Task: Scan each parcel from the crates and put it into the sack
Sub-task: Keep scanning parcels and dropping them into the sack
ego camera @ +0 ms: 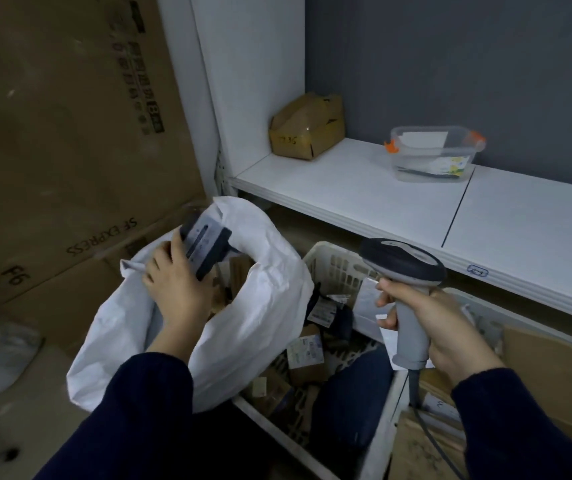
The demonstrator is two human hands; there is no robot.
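A parcel (204,242) sits over the mouth of the sack (243,306), held there by the left grip (177,289). Stacked cartons (62,133) rise behind and left of the sack. A crate (327,261) of parcels touches the sack's right side, and the right grip (440,327) holds the scanner (405,268) above it. Behind the sack, to its right, a shelf (364,188) bears a small box (307,128) and, farther off, a tub (433,154).

a dark flat parcel (204,245) with a pale label sits tilted over the open mouth of the white woven sack (263,306), gripped by the left hand (177,289). brown boxes (239,268) show inside the sack. just right of it, the white slatted crate (333,268) holds a small labelled carton (307,355) and a dark labelled packet (329,313). the grey scanner (405,271), dark-headed, stands upright in the right hand (450,330) above the crate.
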